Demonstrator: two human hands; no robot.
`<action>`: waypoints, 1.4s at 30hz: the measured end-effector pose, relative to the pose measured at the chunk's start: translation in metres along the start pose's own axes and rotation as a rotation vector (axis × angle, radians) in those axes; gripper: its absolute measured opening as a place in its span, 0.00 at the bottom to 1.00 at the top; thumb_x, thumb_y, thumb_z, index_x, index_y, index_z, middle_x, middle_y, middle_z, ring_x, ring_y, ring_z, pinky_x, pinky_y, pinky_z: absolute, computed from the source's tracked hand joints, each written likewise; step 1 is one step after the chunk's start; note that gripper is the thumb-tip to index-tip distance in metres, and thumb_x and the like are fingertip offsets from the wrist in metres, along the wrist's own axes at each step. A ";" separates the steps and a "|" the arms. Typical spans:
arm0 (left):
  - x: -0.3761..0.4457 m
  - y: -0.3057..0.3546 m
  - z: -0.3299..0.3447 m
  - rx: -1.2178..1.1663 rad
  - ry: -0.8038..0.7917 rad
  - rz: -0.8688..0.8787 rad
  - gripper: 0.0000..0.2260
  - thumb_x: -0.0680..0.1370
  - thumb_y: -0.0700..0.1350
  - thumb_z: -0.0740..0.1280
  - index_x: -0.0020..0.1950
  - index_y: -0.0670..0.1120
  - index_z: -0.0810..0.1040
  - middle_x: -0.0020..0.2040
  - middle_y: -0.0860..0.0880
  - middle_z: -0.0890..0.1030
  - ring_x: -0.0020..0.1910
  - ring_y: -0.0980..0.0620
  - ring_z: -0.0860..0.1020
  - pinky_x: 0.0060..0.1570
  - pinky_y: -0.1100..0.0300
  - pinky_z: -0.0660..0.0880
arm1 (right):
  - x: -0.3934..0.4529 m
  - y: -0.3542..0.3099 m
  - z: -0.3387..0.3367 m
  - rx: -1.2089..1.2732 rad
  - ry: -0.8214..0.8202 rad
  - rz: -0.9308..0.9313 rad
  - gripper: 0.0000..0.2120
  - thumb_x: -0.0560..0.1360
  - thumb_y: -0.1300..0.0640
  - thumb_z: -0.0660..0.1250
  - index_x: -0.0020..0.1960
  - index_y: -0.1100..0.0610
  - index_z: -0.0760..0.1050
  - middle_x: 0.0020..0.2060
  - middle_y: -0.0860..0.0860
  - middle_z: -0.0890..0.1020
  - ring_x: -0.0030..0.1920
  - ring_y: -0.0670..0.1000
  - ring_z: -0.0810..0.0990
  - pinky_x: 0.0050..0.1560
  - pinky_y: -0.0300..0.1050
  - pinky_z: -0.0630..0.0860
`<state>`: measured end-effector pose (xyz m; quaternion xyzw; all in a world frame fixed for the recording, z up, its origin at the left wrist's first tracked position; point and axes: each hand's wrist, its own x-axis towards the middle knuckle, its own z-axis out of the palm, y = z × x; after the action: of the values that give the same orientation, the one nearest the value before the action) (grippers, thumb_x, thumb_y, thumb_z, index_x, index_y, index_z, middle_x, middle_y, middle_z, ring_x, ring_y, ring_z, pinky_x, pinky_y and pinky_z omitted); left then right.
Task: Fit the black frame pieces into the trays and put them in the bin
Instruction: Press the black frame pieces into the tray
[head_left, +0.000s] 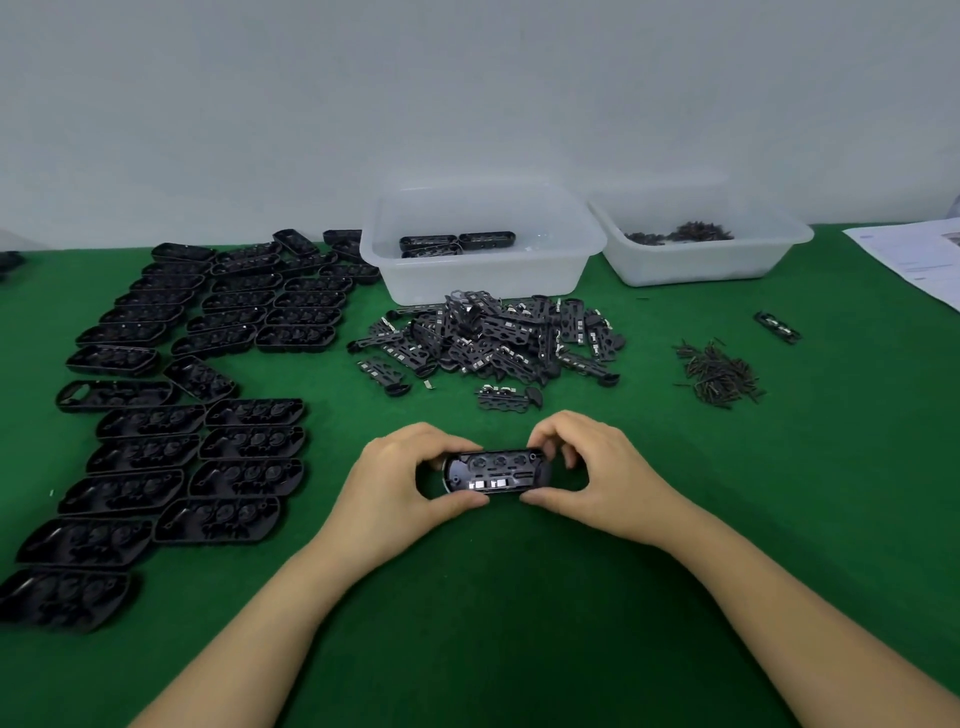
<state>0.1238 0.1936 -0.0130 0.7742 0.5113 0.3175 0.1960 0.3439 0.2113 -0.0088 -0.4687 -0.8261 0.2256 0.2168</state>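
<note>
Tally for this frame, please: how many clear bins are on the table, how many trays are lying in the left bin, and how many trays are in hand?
Clear bins: 2
Trays in the left bin: 3 visible
Held tray: 1
Total: 6

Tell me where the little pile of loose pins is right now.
In the head view the pile of pins lies on the green table, right of the heap of frame pieces and in front of the right-hand bin.
</note>
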 end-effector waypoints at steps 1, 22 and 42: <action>0.000 -0.001 0.001 -0.016 0.013 0.003 0.18 0.63 0.49 0.79 0.51 0.53 0.82 0.42 0.59 0.79 0.41 0.60 0.76 0.44 0.69 0.71 | 0.000 0.000 0.000 0.021 0.001 0.010 0.16 0.67 0.46 0.72 0.49 0.47 0.70 0.40 0.39 0.72 0.39 0.41 0.69 0.39 0.33 0.66; 0.003 -0.003 0.004 -0.091 0.033 0.051 0.17 0.63 0.44 0.79 0.51 0.51 0.82 0.43 0.55 0.79 0.35 0.59 0.72 0.39 0.70 0.69 | 0.013 -0.020 0.003 0.052 -0.019 0.310 0.11 0.70 0.50 0.70 0.42 0.47 0.67 0.36 0.41 0.70 0.36 0.41 0.67 0.45 0.42 0.63; 0.005 -0.006 0.007 -0.096 0.032 -0.001 0.18 0.65 0.46 0.78 0.53 0.55 0.81 0.42 0.59 0.77 0.35 0.59 0.71 0.39 0.66 0.70 | 0.009 -0.021 0.002 0.112 -0.012 0.299 0.10 0.70 0.51 0.70 0.44 0.47 0.69 0.37 0.39 0.70 0.36 0.39 0.65 0.48 0.42 0.62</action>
<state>0.1260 0.2005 -0.0204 0.7586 0.4988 0.3540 0.2247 0.3239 0.2095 0.0027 -0.5722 -0.7347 0.3037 0.2015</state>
